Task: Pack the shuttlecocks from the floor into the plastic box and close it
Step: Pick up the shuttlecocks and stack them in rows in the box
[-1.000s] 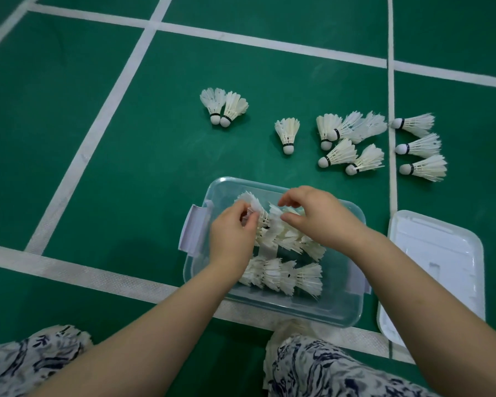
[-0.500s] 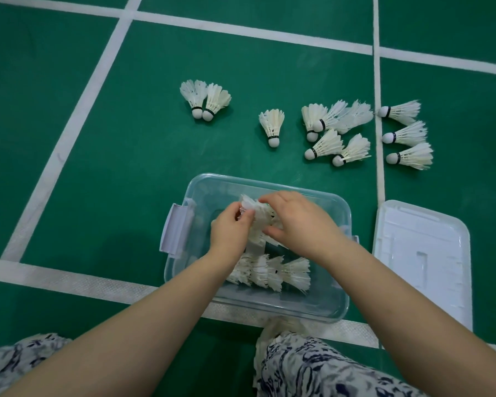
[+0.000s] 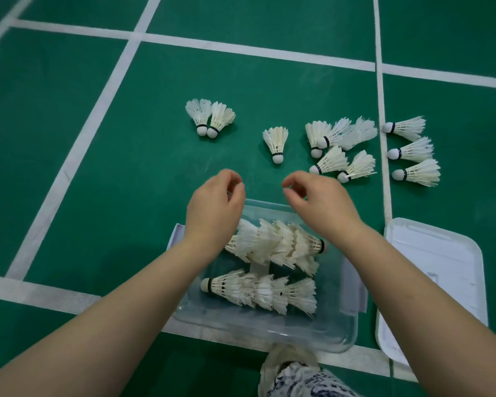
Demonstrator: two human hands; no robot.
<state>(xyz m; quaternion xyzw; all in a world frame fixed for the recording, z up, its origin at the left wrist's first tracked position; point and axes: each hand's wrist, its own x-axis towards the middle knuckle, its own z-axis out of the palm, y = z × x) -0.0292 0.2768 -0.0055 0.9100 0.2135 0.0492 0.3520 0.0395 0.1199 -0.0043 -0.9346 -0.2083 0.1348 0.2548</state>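
A clear plastic box [image 3: 258,325] stands open on the green floor in front of me. Two nested rows of white shuttlecocks lie in it, the far row [image 3: 278,243] and the near row [image 3: 264,292]. My left hand [image 3: 215,207] and my right hand [image 3: 318,202] hover above the box's far rim with loosely curled fingers and hold nothing. Beyond them lie loose shuttlecocks: a pair [image 3: 211,116] at the left, a single one [image 3: 276,141] in the middle, a cluster [image 3: 341,147] and three more [image 3: 411,150] at the right. The white lid [image 3: 441,270] lies flat to the right of the box.
White court lines [image 3: 380,110] cross the green floor. My patterned trouser knee [image 3: 295,376] shows just below the box. The box's pale latch handles [image 3: 175,234] stick out at both short ends.
Both hands have let go of the far row of shuttlecocks in the box and lifted up and forward, past the box's far rim. The row now lies settled in the box.
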